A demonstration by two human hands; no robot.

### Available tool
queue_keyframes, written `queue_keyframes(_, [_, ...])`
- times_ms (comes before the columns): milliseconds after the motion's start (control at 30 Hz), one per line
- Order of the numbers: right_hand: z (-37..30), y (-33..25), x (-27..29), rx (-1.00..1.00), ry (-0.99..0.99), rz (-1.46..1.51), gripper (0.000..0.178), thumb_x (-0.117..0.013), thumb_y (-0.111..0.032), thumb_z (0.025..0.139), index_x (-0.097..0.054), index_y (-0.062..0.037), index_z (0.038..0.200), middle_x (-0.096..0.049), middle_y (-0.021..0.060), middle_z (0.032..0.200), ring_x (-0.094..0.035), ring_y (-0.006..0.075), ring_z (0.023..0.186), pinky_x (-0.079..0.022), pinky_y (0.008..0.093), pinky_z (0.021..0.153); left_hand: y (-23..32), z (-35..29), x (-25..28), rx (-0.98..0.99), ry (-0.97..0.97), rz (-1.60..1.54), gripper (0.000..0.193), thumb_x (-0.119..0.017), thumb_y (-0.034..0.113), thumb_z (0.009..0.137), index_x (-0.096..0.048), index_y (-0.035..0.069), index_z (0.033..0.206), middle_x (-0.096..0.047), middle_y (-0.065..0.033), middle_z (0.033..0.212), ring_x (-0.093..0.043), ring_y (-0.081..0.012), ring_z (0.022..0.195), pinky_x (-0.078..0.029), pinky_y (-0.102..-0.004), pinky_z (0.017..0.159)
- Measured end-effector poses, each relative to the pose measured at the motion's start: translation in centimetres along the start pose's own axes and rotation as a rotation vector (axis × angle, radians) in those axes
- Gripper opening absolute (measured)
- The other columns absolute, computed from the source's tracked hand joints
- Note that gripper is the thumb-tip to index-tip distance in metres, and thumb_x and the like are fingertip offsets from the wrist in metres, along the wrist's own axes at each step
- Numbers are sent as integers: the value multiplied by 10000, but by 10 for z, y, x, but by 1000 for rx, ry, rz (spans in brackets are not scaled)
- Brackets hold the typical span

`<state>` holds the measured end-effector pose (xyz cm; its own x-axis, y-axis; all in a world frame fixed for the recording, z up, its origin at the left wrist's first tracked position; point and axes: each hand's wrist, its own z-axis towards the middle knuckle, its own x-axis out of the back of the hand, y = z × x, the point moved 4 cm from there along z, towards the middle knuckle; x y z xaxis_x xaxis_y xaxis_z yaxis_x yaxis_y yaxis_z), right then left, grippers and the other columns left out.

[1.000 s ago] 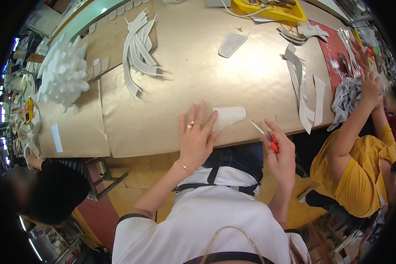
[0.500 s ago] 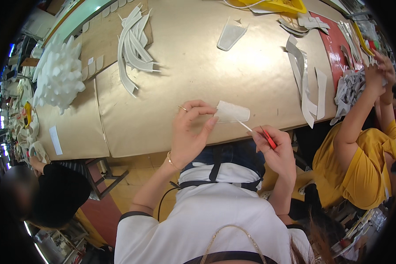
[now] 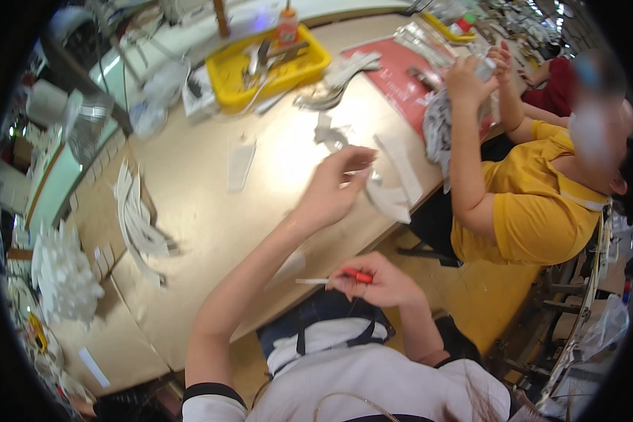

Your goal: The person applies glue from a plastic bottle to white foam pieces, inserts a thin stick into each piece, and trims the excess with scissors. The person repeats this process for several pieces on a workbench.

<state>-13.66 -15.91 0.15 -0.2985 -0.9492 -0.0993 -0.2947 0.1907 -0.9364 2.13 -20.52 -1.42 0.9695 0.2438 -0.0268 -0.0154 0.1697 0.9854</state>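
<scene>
While the left hand (image 3: 334, 190) reaches out over the tan counter (image 3: 211, 232), its fingers (image 3: 355, 156) pinch a small clear piece, too blurred to name, just above white strips (image 3: 394, 190). Beyond them sit a yellow tray (image 3: 235, 70) and red mat (image 3: 394, 70). The right hand (image 3: 380, 281) grips a red-handled tool (image 3: 334, 279).

Tan table (image 3: 211, 218) with white strips (image 3: 137, 225), yellow tray (image 3: 271, 67)

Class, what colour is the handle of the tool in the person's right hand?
Red, on the tool in the right hand; head view.
</scene>
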Motion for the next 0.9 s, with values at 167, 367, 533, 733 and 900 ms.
queue_keyframes(167, [-33, 3, 21, 115, -100, 86, 147, -573, -90, 971, -667, 19, 1004, -651, 17, 840, -549, 66, 658, -462, 221, 617, -60, 154, -104, 65, -73, 369, 622, -645, 147, 849, -403, -32, 1394, -541, -249, 1320, -522, -347, 1250, -448, -389, 1028])
queue_keyframes(367, [-62, 19, 56, 185, -59, 135, 175, -579, -103, 966, -657, 45, 1017, -624, 18, 806, -510, 71, 643, -440, 231, 609, -103, 203, -157, -9, 131, 426, 419, -612, 88, 819, -538, -64, 1201, -649, -273, 1035, -652, -392, 956, -512, -425, 829])
queue_keyframes(533, [-57, 31, 65, 201, -59, 193, 177, -569, -98, 975, -656, 44, 1036, -596, 7, 759, -486, 70, 621, -435, 230, 597, -103, 197, -146, -36, 184, 468, 188, -530, 55, 863, -641, -58, 964, -651, -293, 845, -651, -444, 843, -496, -495, 774])
queue_keyframes(733, [-41, 25, 54, 178, -121, 166, 167, -572, -101, 974, -662, 29, 1028, -594, 3, 737, -494, 61, 605, -427, 224, 584, -77, 191, -143, 104, 177, 621, 305, -465, 240, 939, -669, 14, 953, -668, -275, 909, -643, -457, 881, -499, -522, 788])
queue_keyframes(900, [-43, 23, 51, 137, -101, 164, 133, -609, -82, 946, -685, 21, 979, -604, 8, 704, -503, 53, 593, -409, 222, 554, -56, 187, -151, 417, 130, 477, 600, -435, 506, 895, -654, -5, 1119, -676, -279, 996, -645, -445, 981, -486, -478, 885])
